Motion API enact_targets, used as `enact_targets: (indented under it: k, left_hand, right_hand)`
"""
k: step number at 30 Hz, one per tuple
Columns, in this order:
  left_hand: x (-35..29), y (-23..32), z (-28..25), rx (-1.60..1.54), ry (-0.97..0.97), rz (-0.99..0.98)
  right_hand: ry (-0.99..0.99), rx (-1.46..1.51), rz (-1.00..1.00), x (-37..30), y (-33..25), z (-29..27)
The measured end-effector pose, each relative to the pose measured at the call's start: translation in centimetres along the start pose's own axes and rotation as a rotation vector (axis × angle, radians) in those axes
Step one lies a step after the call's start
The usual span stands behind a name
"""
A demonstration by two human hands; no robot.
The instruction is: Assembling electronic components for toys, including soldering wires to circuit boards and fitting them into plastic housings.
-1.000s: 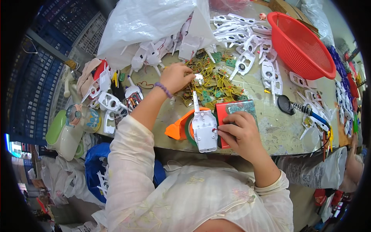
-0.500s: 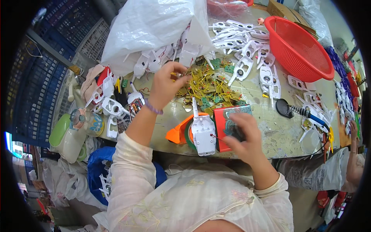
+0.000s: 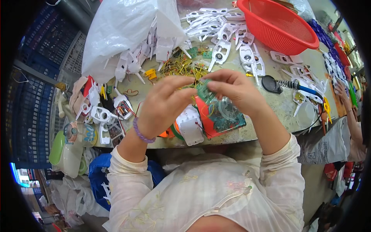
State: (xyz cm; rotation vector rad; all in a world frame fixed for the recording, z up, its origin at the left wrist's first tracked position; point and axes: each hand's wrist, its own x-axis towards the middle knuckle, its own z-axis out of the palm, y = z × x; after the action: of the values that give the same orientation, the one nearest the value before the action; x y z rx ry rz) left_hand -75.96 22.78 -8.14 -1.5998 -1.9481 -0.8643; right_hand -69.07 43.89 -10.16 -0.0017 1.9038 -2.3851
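Observation:
A small green circuit board (image 3: 206, 92) is held up over the bench in front of me. My right hand (image 3: 235, 92) pinches it from the right between thumb and fingers. The curled fingertips of my left hand (image 3: 164, 102) meet its left edge. Below the hands lies a white plastic housing (image 3: 190, 127), flat back up, with a short red wire. It rests against an orange and green holder, partly hidden by my left hand. Right of it stands a red box (image 3: 208, 121) with a clear, teal-specked tray (image 3: 232, 121) on it. Yellow-wired boards (image 3: 181, 67) are heaped behind.
A white plastic bag (image 3: 127, 34) of housings stands at the back left. White handled parts (image 3: 220, 54) and a red basket (image 3: 278, 27) are at the back. A soldering iron (image 3: 305, 89) sits in its stand at right. Another person's hand (image 3: 342, 92) shows at far right.
My left hand has come back from the wire heap toward my right hand, which has risen to meet it. A green circuit board is now between them. The view has shifted slightly.

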Motion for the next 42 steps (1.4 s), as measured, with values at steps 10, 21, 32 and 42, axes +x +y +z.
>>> enact_targets:
  k: [10,21,32,42]
  left_hand:
    - [0.1,-1.3,1.5,-0.429,-0.477,-0.114]
    - [-2.1,-2.1,3.1,-0.308,-0.353,-0.321]
    - [-5.0,1.6,1.1,-0.44,-0.358,-0.247]
    - [-5.0,2.3,3.1,-0.449,-0.443,-0.21]
  right_hand:
    - [0.323,-0.108,-0.366,-3.6,1.4,0.7]
    - [0.328,-1.137,-0.503,-5.3,5.1,0.4]
    - [0.244,-1.059,-0.649,-8.6,5.1,1.7]
    - [0.289,-1.167,-0.657,-9.2,7.9,2.8]
